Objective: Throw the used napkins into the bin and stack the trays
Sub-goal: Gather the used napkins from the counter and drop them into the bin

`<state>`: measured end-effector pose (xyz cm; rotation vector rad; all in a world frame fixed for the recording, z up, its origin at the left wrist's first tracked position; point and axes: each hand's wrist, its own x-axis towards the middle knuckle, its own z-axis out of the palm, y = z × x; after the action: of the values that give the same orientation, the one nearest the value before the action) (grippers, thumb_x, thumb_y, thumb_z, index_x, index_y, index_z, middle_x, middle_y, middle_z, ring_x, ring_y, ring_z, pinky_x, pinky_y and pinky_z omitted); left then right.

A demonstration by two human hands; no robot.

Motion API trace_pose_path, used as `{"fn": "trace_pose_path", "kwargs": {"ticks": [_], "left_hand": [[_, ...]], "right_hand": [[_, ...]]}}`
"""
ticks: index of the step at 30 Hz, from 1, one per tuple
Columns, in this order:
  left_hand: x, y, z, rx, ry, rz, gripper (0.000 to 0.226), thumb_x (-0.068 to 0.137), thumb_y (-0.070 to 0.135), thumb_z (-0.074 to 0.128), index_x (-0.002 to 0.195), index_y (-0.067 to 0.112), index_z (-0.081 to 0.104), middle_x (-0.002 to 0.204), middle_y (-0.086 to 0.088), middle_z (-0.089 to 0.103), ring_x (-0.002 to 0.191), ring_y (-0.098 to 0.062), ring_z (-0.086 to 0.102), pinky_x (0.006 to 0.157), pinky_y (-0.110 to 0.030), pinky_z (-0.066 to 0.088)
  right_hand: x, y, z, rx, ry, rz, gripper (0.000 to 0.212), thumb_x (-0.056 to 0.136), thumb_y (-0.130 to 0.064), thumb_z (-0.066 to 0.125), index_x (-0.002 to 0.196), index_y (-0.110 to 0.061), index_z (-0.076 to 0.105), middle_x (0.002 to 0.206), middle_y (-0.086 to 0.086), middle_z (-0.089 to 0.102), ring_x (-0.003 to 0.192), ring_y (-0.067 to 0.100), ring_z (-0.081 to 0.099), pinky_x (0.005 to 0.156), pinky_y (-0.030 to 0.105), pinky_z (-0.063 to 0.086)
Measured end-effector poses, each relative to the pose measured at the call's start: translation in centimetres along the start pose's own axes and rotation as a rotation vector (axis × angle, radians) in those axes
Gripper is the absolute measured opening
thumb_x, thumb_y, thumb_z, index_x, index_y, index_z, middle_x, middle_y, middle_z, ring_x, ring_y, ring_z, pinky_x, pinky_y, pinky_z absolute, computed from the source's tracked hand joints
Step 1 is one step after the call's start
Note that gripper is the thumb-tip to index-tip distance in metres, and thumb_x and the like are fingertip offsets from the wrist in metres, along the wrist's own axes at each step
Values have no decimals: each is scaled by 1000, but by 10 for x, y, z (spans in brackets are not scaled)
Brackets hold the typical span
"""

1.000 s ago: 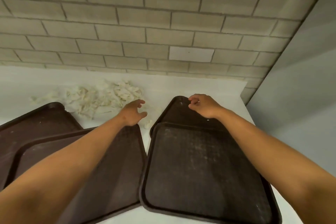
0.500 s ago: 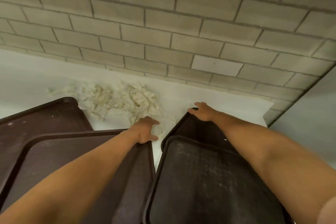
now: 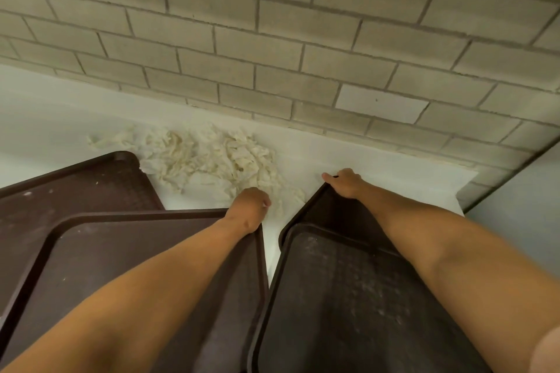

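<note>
The left hand (image 3: 248, 209) rested at the near edge of the napkin pile (image 3: 209, 157) on the white worktop (image 3: 378, 166), fingers curled; whether its grip enclosed any napkin could not be determined. The right hand (image 3: 345, 183) gripped the far corner of the lower right tray (image 3: 327, 209), which lay under the upper right tray (image 3: 348, 297). Two overlapping left trays (image 3: 91, 236) lay beside them.

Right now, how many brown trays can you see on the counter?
4. On the left, a near tray overlaps a far tray. On the right, a near tray lies on a far tray, whose far edge the right hand grips. More may be hidden beneath.
</note>
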<state>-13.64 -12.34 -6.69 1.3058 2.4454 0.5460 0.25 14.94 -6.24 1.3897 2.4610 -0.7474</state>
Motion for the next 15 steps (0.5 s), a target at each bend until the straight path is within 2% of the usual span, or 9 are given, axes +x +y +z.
{"fn": "trace_pose_path", "kwargs": {"ticks": [3,6,9,11,15], "left_hand": [[3,-2,-6,-84,68,-22,20,99,13,54,110,17,70,127,-6,61,118,-22,58,99,-24,44],[4,-3,-17,-207,124,-48,19,97,9,57,107,15,72,126,-6,63,117,-22,59,93,-18,41],[2,-6,-30,-312,181,-41,20,95,6,60,109,12,72,127,-7,64,121,-21,58,97,-17,39],[2,-9,-34,-332,195,-34,20,95,7,61,111,12,72,128,-7,65,120,-22,59,96,-17,39],[3,-14,-37,-338,159,-48,27,94,14,65,121,16,69,135,-6,61,124,-22,56,98,-19,40]], "right_hand": [[-10,-6,-8,2,86,-127,86,97,-65,40,159,-8,22,165,14,21,148,35,29,122,50,25],[-25,-18,-24,72,171,-272,69,104,-44,48,158,-8,25,166,10,19,151,26,24,124,37,19],[-42,-33,-32,69,172,-396,67,103,-44,52,157,-10,30,165,5,24,149,21,28,118,27,21],[-52,-43,-27,28,116,-458,73,99,-47,56,157,-11,29,165,2,22,146,20,33,114,22,24],[-68,-59,0,-156,3,-481,97,88,-67,60,159,-12,22,167,3,16,149,23,29,122,39,28]]}}
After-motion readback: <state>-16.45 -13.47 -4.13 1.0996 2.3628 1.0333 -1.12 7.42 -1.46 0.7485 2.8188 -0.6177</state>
